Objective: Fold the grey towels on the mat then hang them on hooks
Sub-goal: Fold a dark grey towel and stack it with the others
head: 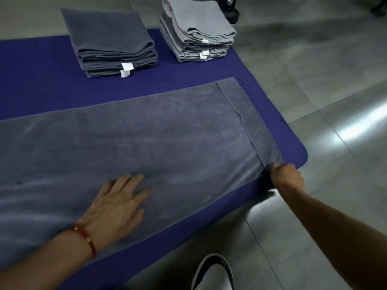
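So there's a big grey towel [146,147] spread flat along the near side of the blue mat [41,80], on a tiled floor [335,91]. The left hand [117,204] lies flat on it, fingers straight and spread, red bracelet [88,239] on the wrist. The right hand [287,176] is curled tight around the towel's near right corner, right at the mat's edge. Further back on the mat sit two folded stacks, a dark stack [113,42] and a lighter stack [196,30] beside it. A shoe [213,275] pokes in at the bottom.
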The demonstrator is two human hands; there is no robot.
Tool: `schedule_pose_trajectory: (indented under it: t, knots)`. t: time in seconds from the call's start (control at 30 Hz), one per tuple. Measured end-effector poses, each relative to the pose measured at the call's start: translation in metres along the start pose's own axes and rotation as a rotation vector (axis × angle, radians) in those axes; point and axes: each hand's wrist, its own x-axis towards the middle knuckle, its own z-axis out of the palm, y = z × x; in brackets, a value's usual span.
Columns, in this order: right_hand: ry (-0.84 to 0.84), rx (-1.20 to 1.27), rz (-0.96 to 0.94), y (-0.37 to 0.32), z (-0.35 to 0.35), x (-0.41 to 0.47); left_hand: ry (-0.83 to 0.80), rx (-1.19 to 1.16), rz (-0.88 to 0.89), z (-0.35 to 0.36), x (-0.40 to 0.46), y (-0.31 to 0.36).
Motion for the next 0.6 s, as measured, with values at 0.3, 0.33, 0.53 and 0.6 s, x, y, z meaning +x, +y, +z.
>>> schedule_pose_trajectory:
  t: [0.3,0.33,0.53,0.6]
  knots:
    - [-0.082,0.382,0.118,0.032,0.005,0.039,-0.142,0.084,-0.096,0.011,0.068,-0.034]
    - [-0.089,0.381,0.124,0.035,0.005,0.039,-0.156,0.090,-0.117,0.011,0.077,-0.039]
    - [0.086,0.161,-0.329,-0.018,-0.004,0.065,-0.153,-0.105,-0.475,0.017,0.135,-0.079]
    - [0.088,0.013,-0.627,-0.060,-0.002,0.085,-0.151,-0.124,-0.533,0.014,0.152,-0.086]
